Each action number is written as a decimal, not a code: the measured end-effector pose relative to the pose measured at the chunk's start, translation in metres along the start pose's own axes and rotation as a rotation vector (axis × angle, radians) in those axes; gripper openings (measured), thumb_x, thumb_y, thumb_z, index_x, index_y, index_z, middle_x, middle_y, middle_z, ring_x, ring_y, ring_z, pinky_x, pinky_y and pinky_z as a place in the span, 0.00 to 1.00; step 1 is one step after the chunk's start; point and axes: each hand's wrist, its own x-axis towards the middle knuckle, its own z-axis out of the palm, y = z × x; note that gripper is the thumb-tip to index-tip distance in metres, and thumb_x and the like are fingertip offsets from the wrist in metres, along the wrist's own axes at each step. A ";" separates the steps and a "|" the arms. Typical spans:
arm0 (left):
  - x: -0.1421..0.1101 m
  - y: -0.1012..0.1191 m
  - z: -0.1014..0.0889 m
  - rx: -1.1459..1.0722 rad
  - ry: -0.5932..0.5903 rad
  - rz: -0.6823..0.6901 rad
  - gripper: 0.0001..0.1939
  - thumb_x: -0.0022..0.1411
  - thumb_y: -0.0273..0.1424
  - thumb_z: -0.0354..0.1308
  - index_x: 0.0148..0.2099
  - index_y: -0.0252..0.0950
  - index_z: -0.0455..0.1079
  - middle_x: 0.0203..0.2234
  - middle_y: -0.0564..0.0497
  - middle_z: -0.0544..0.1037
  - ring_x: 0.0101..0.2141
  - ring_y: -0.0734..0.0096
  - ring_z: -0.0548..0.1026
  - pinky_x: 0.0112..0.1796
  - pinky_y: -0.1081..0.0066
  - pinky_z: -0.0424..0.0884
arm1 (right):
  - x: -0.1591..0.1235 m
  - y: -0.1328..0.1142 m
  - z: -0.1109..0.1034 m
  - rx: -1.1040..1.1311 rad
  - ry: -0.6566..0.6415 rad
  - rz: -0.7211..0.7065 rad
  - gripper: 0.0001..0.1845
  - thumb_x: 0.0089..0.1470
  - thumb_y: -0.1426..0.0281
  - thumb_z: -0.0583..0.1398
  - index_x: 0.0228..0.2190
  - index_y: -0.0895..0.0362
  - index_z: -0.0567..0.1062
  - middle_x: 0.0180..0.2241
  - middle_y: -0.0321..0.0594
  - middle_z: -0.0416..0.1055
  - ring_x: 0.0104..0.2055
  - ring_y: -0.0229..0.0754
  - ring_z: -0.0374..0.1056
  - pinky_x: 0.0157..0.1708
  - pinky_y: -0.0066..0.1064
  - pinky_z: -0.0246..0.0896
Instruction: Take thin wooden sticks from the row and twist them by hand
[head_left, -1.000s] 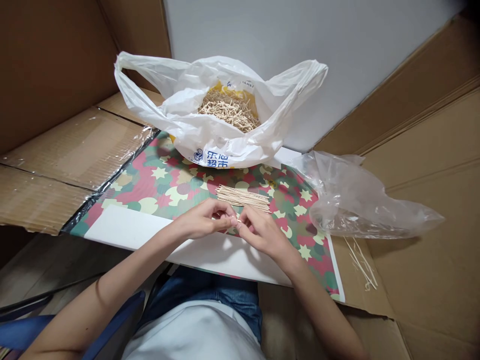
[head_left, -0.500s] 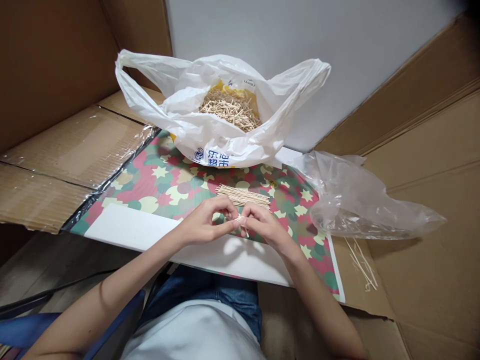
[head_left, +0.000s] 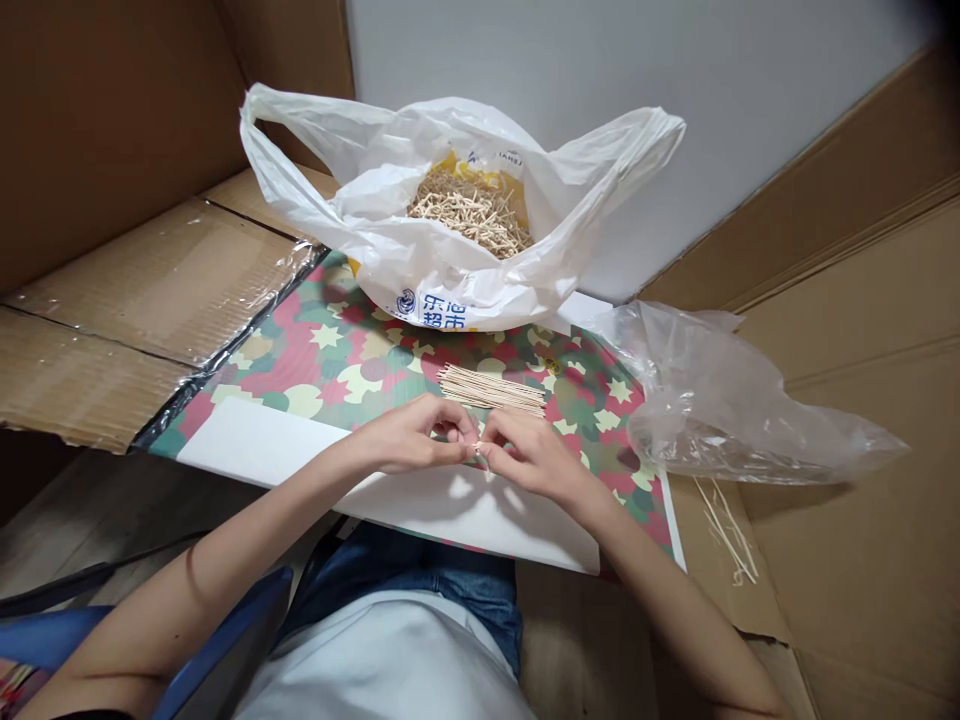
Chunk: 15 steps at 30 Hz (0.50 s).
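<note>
The left fingers [head_left: 453, 454] and right fingers [head_left: 499, 460] pinch a pale piece [head_left: 477, 448] (mostly hidden) near the stick pile [head_left: 492, 388].

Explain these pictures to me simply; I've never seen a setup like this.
There is no machine here, just a person working with two bare hands. Every picture comes from one camera worn on that person's head, looking forward and down, which is why the arms reach in from the bottom.

The left hand and the right hand meet fingertip to fingertip, pinching a small pale piece between them; it is too tiny to make out clearly.

Just beyond them, a row of thin sticks lies on the patterned table. Behind that stands an open white bag with many short pale bits inside. To the right lies a clear plastic bag.
</note>
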 end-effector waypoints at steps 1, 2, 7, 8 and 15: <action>-0.001 0.000 0.001 0.006 0.017 0.001 0.10 0.53 0.34 0.56 0.31 0.30 0.70 0.22 0.53 0.67 0.24 0.77 0.62 0.26 0.77 0.60 | 0.000 0.001 0.001 0.102 -0.007 0.073 0.09 0.53 0.70 0.54 0.22 0.56 0.63 0.22 0.33 0.63 0.25 0.35 0.58 0.25 0.26 0.51; -0.002 0.000 0.003 0.020 0.036 0.005 0.10 0.53 0.34 0.56 0.31 0.31 0.70 0.22 0.53 0.67 0.24 0.77 0.62 0.26 0.77 0.60 | 0.000 0.002 0.003 0.205 -0.016 0.148 0.08 0.51 0.70 0.54 0.22 0.56 0.64 0.21 0.32 0.63 0.24 0.34 0.57 0.23 0.25 0.49; -0.007 0.003 0.009 0.174 0.145 0.072 0.08 0.56 0.31 0.53 0.31 0.32 0.70 0.25 0.52 0.70 0.28 0.74 0.66 0.28 0.76 0.62 | -0.002 0.006 0.008 0.720 -0.031 0.343 0.05 0.48 0.72 0.54 0.22 0.57 0.65 0.21 0.31 0.62 0.24 0.34 0.59 0.23 0.25 0.52; -0.008 0.004 0.010 0.216 0.173 0.096 0.08 0.56 0.31 0.52 0.32 0.33 0.70 0.26 0.51 0.70 0.29 0.73 0.66 0.29 0.76 0.62 | -0.002 0.006 0.009 0.799 -0.027 0.355 0.05 0.48 0.72 0.54 0.22 0.57 0.65 0.21 0.31 0.62 0.24 0.34 0.60 0.24 0.25 0.53; -0.013 -0.003 0.013 0.682 0.494 0.400 0.08 0.59 0.32 0.52 0.40 0.34 0.66 0.35 0.46 0.69 0.38 0.66 0.66 0.38 0.67 0.59 | -0.001 0.007 0.010 1.004 -0.032 0.402 0.07 0.48 0.71 0.55 0.20 0.57 0.66 0.20 0.31 0.63 0.24 0.34 0.59 0.26 0.25 0.54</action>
